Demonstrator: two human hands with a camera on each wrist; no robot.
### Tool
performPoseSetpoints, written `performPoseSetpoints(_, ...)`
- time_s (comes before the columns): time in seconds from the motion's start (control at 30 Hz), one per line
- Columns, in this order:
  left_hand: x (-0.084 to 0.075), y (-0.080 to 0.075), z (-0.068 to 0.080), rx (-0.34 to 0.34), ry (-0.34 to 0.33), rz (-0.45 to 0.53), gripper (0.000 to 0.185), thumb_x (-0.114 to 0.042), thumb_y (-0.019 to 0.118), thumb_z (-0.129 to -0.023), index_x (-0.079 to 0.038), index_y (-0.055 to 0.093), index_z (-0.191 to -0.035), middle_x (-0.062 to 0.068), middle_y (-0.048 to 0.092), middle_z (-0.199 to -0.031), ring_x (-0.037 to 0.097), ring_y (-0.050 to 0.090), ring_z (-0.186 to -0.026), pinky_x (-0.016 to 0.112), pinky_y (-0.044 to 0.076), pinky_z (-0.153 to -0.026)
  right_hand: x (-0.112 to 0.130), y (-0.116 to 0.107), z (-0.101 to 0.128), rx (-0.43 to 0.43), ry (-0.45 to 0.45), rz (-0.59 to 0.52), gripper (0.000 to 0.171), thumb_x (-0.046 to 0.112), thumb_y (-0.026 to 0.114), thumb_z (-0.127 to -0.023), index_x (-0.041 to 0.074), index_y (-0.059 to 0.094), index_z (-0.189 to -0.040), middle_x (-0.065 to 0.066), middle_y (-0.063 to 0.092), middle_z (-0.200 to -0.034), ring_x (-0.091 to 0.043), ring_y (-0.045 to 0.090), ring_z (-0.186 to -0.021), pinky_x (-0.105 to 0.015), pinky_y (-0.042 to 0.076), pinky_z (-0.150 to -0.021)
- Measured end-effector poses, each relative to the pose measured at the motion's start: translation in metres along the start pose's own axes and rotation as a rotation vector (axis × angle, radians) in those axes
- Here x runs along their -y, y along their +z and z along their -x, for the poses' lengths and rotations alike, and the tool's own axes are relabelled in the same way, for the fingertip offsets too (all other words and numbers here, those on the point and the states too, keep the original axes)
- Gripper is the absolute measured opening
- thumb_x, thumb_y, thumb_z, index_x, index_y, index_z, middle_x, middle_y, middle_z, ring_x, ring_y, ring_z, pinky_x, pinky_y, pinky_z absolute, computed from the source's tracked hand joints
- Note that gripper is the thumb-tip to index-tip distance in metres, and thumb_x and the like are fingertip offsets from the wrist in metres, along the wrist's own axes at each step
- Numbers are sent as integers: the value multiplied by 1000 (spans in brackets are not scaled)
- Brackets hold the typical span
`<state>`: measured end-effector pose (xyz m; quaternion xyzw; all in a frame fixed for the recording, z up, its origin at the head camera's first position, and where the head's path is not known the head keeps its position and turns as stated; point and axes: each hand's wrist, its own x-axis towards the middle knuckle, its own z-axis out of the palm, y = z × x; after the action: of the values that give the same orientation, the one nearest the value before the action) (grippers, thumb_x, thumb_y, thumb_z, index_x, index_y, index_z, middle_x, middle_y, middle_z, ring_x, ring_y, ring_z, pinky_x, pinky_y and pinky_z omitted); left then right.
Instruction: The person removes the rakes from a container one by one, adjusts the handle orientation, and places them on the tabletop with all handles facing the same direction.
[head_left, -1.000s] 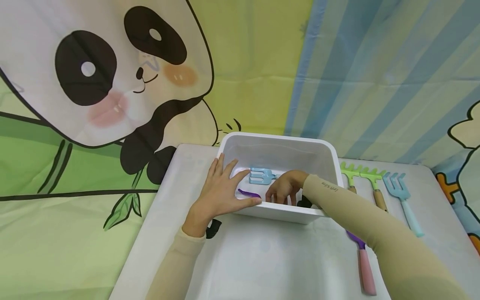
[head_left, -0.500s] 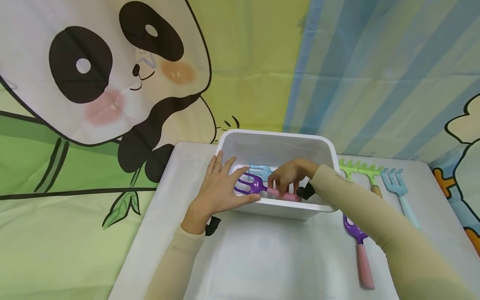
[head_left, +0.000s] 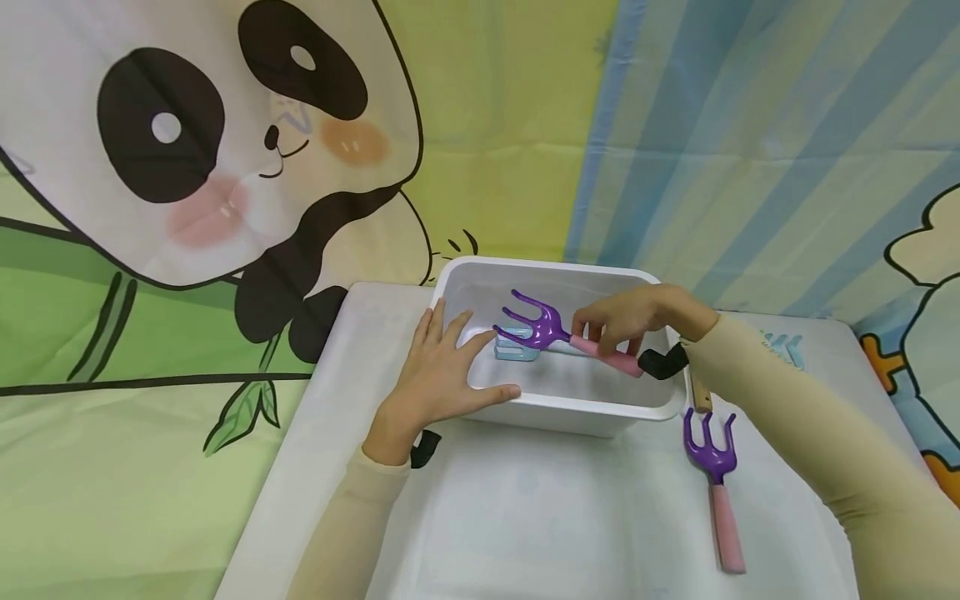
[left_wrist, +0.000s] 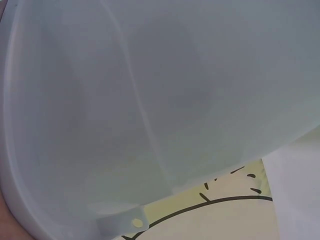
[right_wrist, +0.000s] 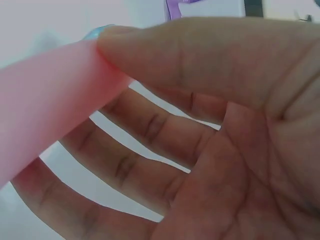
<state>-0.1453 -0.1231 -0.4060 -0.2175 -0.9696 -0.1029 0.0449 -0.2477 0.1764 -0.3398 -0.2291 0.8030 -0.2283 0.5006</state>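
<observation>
Head view: right hand (head_left: 626,321) pinches purple fork (head_left: 558,333) over bin (head_left: 570,408); left hand (head_left: 438,379) flat on rim.

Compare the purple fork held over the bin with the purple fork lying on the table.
The held purple fork is lifted above the white bin, pinched at its pink handle by the right hand; the table purple fork lies flat, untouched. The held one's tines point left, the table one's away. Both have purple heads and pink handles.
</observation>
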Motion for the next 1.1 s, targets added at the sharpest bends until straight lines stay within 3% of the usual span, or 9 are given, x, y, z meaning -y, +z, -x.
performPoseSetpoints(0.33, -2, 0, -1, 1, 4, 7, 99, -95, 35, -75, -27, 56, -143, 15, 37, -155, 49, 3, -148, 55, -1, -118, 7, 1, 70, -155, -122, 13, 36, -1, 53, -94, 5, 47, -129, -14, 56, -115, -26, 59, -94, -39, 57, -75)
performPoseSetpoints(0.53, -1, 0, 0, 2, 4, 17, 98, -94, 36, -75, -26, 56, -143, 16, 37, -155, 49, 3, -148, 55, -2, -118, -4, 6, 105, -222, -175, 56, 33, -1, 53, -97, 5, 47, -129, -11, 57, -114, -25, 60, -95, -35, 56, -75)
performPoseSetpoints(0.83, -2, -1, 0, -7, 5, 23, 98, -94, 37, -75, -26, 57, -142, 16, 38, -154, 48, 3, -148, 54, -2, -118, -51, 25, 142, -342, -148, 37, 35, 7, 60, -99, 7, 47, -132, -10, 59, -116, -27, 59, -108, -34, 57, -77)
performPoseSetpoints(1.1, -2, -1, 0, -5, 12, 16, 96, -92, 40, -76, -25, 57, -142, 16, 39, -154, 49, 3, -148, 54, -1, -118, -110, 58, 161, -396, -139, -97, 35, 5, 55, -102, -2, 40, -133, -14, 57, -113, -21, 67, -97, -34, 58, -74)
